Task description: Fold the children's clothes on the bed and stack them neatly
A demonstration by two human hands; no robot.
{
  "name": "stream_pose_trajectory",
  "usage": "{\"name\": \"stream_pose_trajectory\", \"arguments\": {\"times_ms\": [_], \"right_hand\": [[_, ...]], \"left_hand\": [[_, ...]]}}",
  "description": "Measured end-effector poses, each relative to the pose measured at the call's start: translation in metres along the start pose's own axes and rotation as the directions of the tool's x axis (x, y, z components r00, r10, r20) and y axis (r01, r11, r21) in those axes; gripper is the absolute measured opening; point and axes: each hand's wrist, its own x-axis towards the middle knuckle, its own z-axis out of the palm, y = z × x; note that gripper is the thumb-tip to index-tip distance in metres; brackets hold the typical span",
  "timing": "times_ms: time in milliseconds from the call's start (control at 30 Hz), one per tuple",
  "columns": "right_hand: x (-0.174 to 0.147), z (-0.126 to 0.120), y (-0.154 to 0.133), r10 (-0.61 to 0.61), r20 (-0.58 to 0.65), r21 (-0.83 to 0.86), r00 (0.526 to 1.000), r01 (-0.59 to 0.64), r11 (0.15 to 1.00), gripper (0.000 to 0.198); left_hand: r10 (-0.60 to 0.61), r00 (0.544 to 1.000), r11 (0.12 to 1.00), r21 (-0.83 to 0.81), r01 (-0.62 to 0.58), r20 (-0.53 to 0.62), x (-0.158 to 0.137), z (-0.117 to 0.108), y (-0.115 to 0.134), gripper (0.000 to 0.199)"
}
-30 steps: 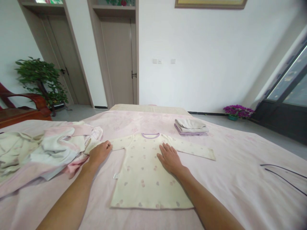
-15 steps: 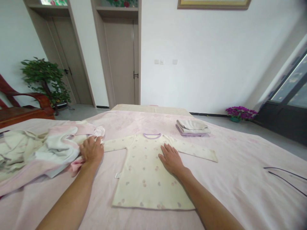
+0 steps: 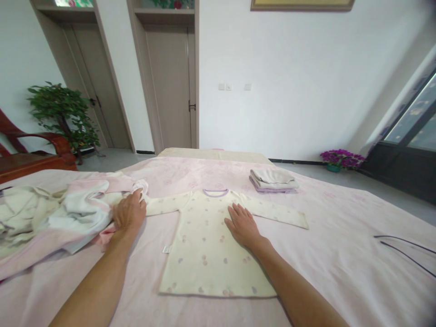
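Note:
A cream long-sleeved child's shirt (image 3: 200, 254) with a lilac neckline and small printed motifs lies spread out on the pink bed sheet (image 3: 334, 263). My right hand (image 3: 242, 225) rests flat on the upper right of its chest, fingers stretched. At the end of the shirt's left sleeve, my left hand (image 3: 131, 211) is bent against the edge of a loose heap of clothes (image 3: 85, 204). Its fingers are curled and partly hidden, so what they hold cannot be made out. A white tag (image 3: 166, 249) sticks out from the shirt's left side seam.
Folded clothes (image 3: 273, 180) in grey and lilac are stacked beyond the right sleeve. Dark thin cords (image 3: 405, 245) lie at the right edge. Past the bed are a wooden chair (image 3: 37, 145), a leafy plant (image 3: 61, 109), doors and purple flowers (image 3: 342, 158).
My left hand has turned slightly, its fingers now more bunched and less spread over the heap. My right hand and the shirt stay in place.

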Motion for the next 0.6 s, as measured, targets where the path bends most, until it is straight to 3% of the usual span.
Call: {"name": "stream_pose_trajectory", "arguments": {"times_ms": [133, 233, 300, 367, 433, 467, 533, 600], "right_hand": [[-0.001, -0.006, 0.0, -0.015, -0.036, 0.054, 0.999, 0.017, 0.998, 0.052], [-0.002, -0.015, -0.005, -0.075, -0.109, 0.234, 0.991, 0.099, 0.967, 0.042], [-0.005, -0.021, -0.014, -0.073, -0.097, 0.493, 0.993, 0.112, 0.863, 0.039], [-0.009, -0.026, -0.028, -0.063, 0.019, 0.772, 0.998, 0.026, 0.635, 0.046], [-0.011, -0.027, -0.044, -0.107, 0.16, 0.922, 0.981, -0.11, 0.372, 0.059], [-0.011, -0.026, -0.052, -0.132, 0.213, 0.945, 0.968, -0.169, 0.281, 0.065], [-0.007, -0.022, -0.065, -0.132, 0.263, 0.945, 0.956, -0.227, 0.237, 0.066], [0.002, -0.015, -0.075, -0.071, 0.243, 0.92, 0.967, -0.207, 0.333, 0.055]], "left_hand": [[-0.058, 0.998, 0.93, -0.363, 0.061, 0.017, 0.005, -0.012, 0.027, 0.043], [-0.022, 0.995, 0.703, -0.706, 0.084, 0.096, -0.004, -0.019, 0.061, 0.047], [0.064, 0.983, 0.492, -0.862, 0.119, 0.172, -0.02, -0.023, 0.087, 0.054], [0.158, 0.951, 0.325, -0.923, 0.205, 0.267, -0.04, -0.023, 0.111, 0.058], [0.261, 0.899, 0.232, -0.927, 0.295, 0.351, -0.061, -0.021, 0.129, 0.06], [0.308, 0.871, 0.209, -0.92, 0.331, 0.383, -0.07, -0.018, 0.135, 0.061], [0.39, 0.818, 0.174, -0.906, 0.385, 0.422, -0.082, -0.013, 0.142, 0.065], [0.453, 0.777, 0.14, -0.896, 0.422, 0.437, -0.085, -0.01, 0.142, 0.067]]}}
